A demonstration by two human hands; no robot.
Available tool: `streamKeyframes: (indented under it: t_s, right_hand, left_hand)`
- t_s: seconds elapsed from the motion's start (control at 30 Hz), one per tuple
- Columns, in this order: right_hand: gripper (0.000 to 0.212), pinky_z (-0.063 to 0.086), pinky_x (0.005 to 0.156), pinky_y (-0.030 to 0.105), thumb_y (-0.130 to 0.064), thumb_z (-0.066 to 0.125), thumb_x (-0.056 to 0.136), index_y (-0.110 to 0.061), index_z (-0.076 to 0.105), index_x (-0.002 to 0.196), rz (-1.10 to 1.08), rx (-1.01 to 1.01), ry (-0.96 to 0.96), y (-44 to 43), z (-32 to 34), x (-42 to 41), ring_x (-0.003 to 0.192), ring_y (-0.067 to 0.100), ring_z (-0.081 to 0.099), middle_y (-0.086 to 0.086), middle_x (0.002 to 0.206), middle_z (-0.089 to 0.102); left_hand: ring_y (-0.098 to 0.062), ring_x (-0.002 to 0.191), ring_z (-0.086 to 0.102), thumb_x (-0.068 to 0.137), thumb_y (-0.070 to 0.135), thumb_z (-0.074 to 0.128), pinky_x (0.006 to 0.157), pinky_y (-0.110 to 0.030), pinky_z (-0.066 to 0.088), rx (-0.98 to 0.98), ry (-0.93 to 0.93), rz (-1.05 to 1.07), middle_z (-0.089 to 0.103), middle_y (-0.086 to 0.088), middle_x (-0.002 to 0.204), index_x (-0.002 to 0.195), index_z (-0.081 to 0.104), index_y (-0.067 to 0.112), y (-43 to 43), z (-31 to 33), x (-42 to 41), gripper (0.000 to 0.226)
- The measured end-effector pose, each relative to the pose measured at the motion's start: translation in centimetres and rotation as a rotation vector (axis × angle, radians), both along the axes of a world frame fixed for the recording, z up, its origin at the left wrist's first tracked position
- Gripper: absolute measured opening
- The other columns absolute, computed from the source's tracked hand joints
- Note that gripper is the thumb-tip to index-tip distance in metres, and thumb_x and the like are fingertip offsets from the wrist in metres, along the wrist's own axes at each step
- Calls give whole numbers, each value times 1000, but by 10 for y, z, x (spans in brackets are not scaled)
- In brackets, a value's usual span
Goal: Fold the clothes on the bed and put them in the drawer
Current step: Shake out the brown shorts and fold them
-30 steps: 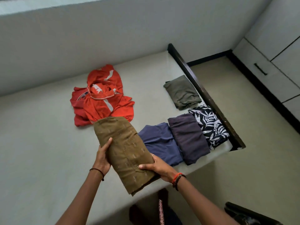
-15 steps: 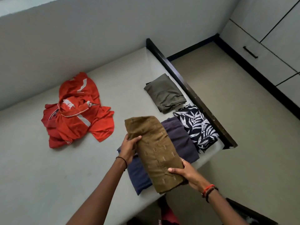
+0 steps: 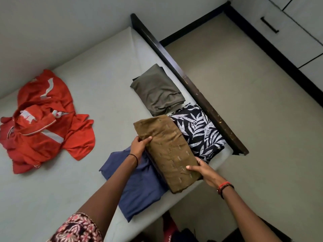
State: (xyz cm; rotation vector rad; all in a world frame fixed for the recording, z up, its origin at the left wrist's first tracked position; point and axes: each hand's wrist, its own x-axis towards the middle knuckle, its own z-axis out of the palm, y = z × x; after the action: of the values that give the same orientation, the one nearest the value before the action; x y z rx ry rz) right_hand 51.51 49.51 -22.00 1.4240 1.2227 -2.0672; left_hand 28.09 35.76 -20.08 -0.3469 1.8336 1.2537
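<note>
Both hands held the folded brown garment [image 3: 167,151] by opposite ends. The left hand [image 3: 139,144] gripped its far left edge, thumb curled over the top of the cloth. The right hand [image 3: 202,170] pinched the near right edge, thumb on top and fingers underneath. The bundle was tilted, its long side running from the left hand down to the right hand, above the near corner of the bed [image 3: 87,75]. Whether it already rested on the clothes below could not be told.

Under the left forearm lay a folded blue garment [image 3: 139,186]. A thin strip of darker cloth showed between it and the brown bundle. Just beyond the right hand lay a folded leaf-print garment [image 3: 199,133], and farther beyond both hands a folded olive-grey garment [image 3: 157,89]. Well off to the left of the left hand, a red shirt [image 3: 47,123] lay crumpled and unfolded.

The dark bed frame [image 3: 192,84] ran along the mattress edge past the leaf print. Across the floor [image 3: 244,119], far right of the hands, stood a drawer [image 3: 283,37] with a black handle, closed.

A black band [image 3: 134,158] circled the left wrist; red and black bands [image 3: 225,186] circled the right.
</note>
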Motion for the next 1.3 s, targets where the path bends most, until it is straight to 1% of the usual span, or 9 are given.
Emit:
streamKeyframes:
  t_s: [0.1, 0.23, 0.4, 0.53, 0.6, 0.83, 0.93, 1.17, 1.3]
  right_hand:
    - [55, 53, 91, 37, -11, 75, 78, -15, 50, 128, 45, 48, -38, 1, -5, -5, 105, 25, 65, 6, 117, 66]
    - [51, 49, 77, 19, -10, 76, 78, -13, 51, 123, 194, 281, -106, -6, -2, -15, 97, 17, 61, 5, 111, 63]
    - [49, 49, 88, 30, -17, 79, 75, -13, 56, 118, 287, 484, -245, -16, 0, -24, 98, 20, 62, 4, 106, 67]
    - [73, 48, 95, 43, -44, 82, 66, -23, 49, 128, 395, 563, -367, -8, 8, -27, 112, 26, 57, 5, 121, 61]
    - [69, 47, 95, 45, -52, 74, 72, -22, 49, 129, 390, 614, -390, 2, 18, -29, 116, 28, 54, 7, 125, 58]
    - [26, 49, 90, 40, -31, 55, 88, -18, 61, 110, 315, 934, -191, 16, 72, -100, 102, 28, 59, 8, 108, 63]
    - [21, 47, 88, 38, -16, 54, 91, -8, 62, 108, 409, 1064, -19, -4, 93, -162, 99, 29, 57, 13, 107, 63]
    - [7, 45, 74, 38, -14, 56, 89, -11, 53, 84, 690, 1054, 270, -94, 104, -302, 87, 30, 56, 8, 87, 62]
    - [11, 40, 63, 35, -9, 44, 92, -6, 54, 90, 925, 1101, 371, -149, 80, -365, 86, 33, 55, 14, 89, 63]
  left_hand:
    - [-27, 107, 57, 84, 12, 70, 87, -28, 45, -145, 131, -83, 58, -16, 122, 123, 49, -6, 6, -3, -4, 48]
    - [-32, 112, 57, 78, 16, 76, 96, -36, 46, -245, 182, -147, 58, -17, 126, 124, 45, -2, 7, -9, -12, 58]
    - [-33, 116, 54, 77, 23, 78, 96, -38, 44, -289, 166, -275, 55, -18, 128, 128, 40, 2, 6, -1, -21, 67]
    - [-31, 116, 54, 80, 24, 75, 99, -36, 44, -236, 151, -319, 54, -18, 129, 134, 36, 4, -4, 16, -28, 70]
    - [-30, 119, 52, 83, 24, 72, 99, -34, 42, -248, 173, -360, 52, -18, 130, 134, 41, 3, -16, 29, -35, 63]
    - [-23, 97, 56, 90, 9, 62, 82, -27, 42, -294, 309, -393, 62, -22, 114, 112, 62, -1, -117, 75, -101, 24]
    - [-30, 97, 60, 90, 3, 59, 79, -26, 39, -384, 398, -305, 65, -23, 109, 107, 64, -6, -165, 89, -133, 21]
    - [-31, 105, 62, 91, 7, 55, 86, -33, 44, -568, 559, -147, 68, -18, 111, 102, 70, -2, -245, 91, -180, 20]
    - [-32, 102, 62, 92, 12, 54, 86, -36, 45, -597, 561, -101, 69, -19, 108, 102, 70, 0, -274, 70, -207, 22]
